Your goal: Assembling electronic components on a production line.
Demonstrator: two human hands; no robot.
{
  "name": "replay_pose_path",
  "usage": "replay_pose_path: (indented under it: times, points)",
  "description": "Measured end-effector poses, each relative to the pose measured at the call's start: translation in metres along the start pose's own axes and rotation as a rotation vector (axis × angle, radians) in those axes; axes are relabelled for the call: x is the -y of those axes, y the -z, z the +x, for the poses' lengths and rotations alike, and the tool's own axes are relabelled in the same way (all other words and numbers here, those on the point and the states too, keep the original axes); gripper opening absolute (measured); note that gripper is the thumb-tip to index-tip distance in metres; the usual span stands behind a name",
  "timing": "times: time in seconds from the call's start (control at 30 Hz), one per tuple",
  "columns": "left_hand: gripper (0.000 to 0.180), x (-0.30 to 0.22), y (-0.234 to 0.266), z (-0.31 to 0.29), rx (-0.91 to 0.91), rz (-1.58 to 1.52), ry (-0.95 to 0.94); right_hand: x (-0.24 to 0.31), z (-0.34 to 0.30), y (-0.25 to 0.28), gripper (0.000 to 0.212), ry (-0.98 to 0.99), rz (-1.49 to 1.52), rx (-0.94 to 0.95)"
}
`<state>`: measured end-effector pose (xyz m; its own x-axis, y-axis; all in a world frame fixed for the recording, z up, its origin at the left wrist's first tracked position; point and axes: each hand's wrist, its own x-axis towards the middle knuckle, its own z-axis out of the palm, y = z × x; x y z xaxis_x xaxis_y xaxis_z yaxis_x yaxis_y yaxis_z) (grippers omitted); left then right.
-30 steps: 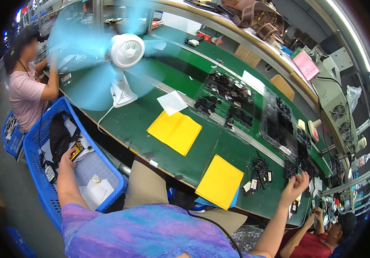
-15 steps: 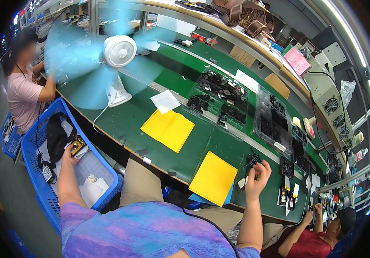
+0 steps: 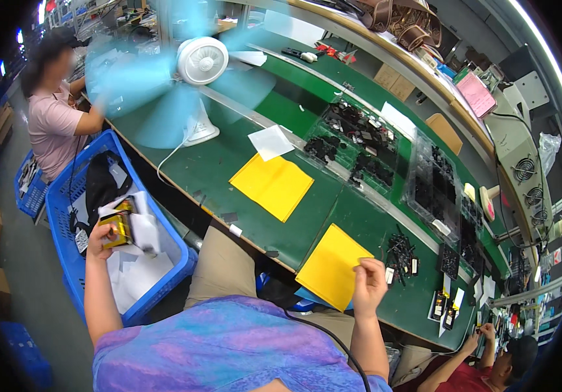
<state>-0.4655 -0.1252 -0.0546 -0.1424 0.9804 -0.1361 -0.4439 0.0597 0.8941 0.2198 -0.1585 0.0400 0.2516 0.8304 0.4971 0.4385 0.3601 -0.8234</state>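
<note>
My left hand point(image 3: 100, 240) is closed on a stack of flat yellow-and-black parts point(image 3: 121, 228) over the blue basket point(image 3: 183, 271). White sheets point(image 3: 145, 230), blurred by motion, come up with the stack. My right hand point(image 3: 368, 287) hovers at the right edge of the nearer yellow mat point(image 3: 333, 266). Its fingers are curled toward the thumb, and whatever they may pinch is hidden. Just right of that hand lies a pile of small black pieces point(image 3: 401, 253) on the green table point(image 3: 281, 243).
A white fan point(image 3: 202, 61) with spinning blue blades stands at the left. A second yellow mat point(image 3: 273, 186) lies farther back. Clear trays of black parts point(image 3: 359, 140) line the table's far side. Co-workers sit at the left point(image 3: 65, 117) and lower right point(image 3: 470, 377).
My left hand has lifted the yellow-and-black parts and white sheets up from the basket. My right hand has moved left and nearer, from the black pieces to the mat's edge. The view has shifted.
</note>
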Motion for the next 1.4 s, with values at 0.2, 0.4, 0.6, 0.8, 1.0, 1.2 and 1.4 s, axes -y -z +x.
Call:
replay_pose_path:
  times: [0.2,0.4,0.6,0.8,1.0,1.2,1.4]
  points:
    - [0.075,-0.025,-0.280,0.014,0.409,0.063,0.115,0.057,-0.001,-0.098,0.034,-0.132,0.254,0.759]
    - [0.047,0.076,-0.417,0.066,0.212,-0.280,0.132,0.032,0.054,-0.162,0.065,-0.512,0.684,0.458]
    - [0.058,0.119,-0.427,0.103,0.109,0.033,0.080,-0.026,0.118,-0.195,0.031,-0.624,0.433,0.310]
    - [0.079,0.106,-0.402,0.093,0.045,0.909,-0.279,-0.043,0.134,-0.192,0.023,-0.640,0.163,0.357]
    - [0.059,0.084,-0.404,0.076,0.250,1.272,-0.531,-0.039,0.131,-0.189,0.022,-0.847,0.419,0.334]
    - [0.070,0.071,-0.418,0.046,0.526,1.064,-0.732,-0.019,0.093,-0.119,0.027,-0.789,0.498,0.295]
    - [0.075,0.094,-0.455,0.012,1.079,1.130,-0.769,0.003,0.030,-0.042,0.031,-0.794,0.395,0.178]
